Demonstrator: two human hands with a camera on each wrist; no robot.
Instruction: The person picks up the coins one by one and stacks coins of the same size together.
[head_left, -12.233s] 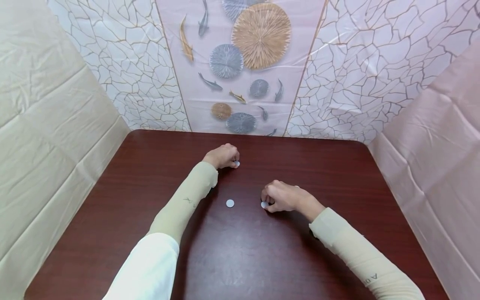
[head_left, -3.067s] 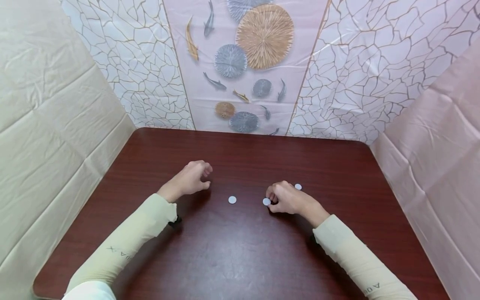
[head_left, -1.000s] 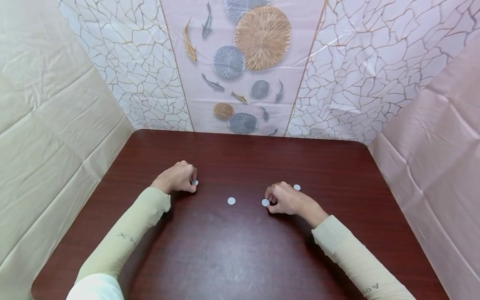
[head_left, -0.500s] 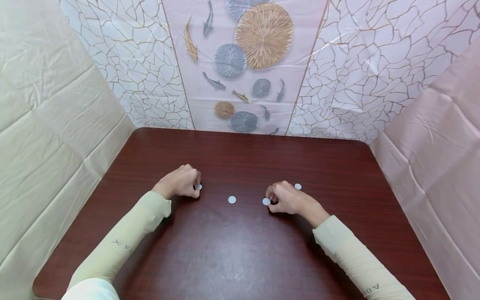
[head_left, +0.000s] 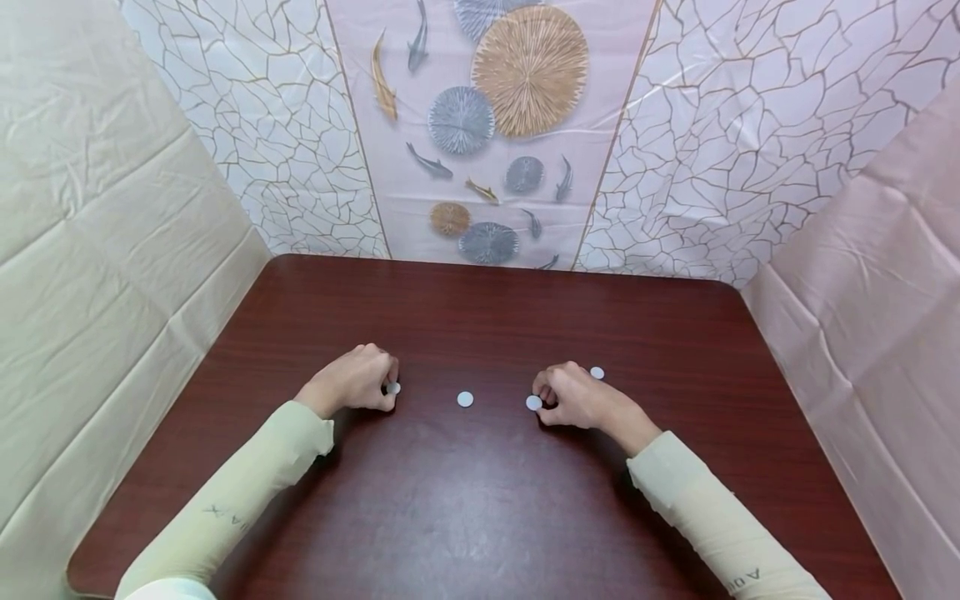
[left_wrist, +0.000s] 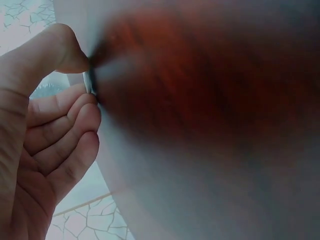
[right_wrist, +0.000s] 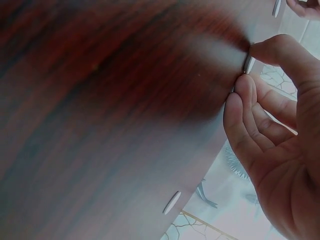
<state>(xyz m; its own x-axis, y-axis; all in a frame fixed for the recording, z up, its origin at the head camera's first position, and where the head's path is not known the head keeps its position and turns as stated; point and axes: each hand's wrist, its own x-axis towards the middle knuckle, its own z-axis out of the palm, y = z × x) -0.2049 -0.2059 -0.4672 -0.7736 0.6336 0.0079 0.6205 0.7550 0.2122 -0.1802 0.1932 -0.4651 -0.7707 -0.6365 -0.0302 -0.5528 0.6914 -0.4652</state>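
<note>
On the left of the dark red-brown table, my left hand [head_left: 351, 379] pinches a small flat white disc [head_left: 393, 388] between thumb and fingers. The left wrist view shows that disc [left_wrist: 88, 83] edge-on at the tabletop. Right of centre, my right hand [head_left: 581, 398] has thumb and fingertips at opposite edges of another white disc [head_left: 534, 402], which appears flat on the table in the right wrist view. A third disc [head_left: 465, 399] lies untouched between the hands. Just behind my right hand lies one more disc [head_left: 597, 372].
The wooden table [head_left: 480, 500] has rounded far corners. A patterned cloth backdrop [head_left: 480, 133] with fish and round motifs rises behind it. Pale cloth walls hang along the left side [head_left: 112, 292] and the right side [head_left: 862, 308].
Long before, my left hand held a disc at the far middle; later its fingers were spread. Now it pinches a disc on the left, having slid slightly nearer me. The right hand stays put.
</note>
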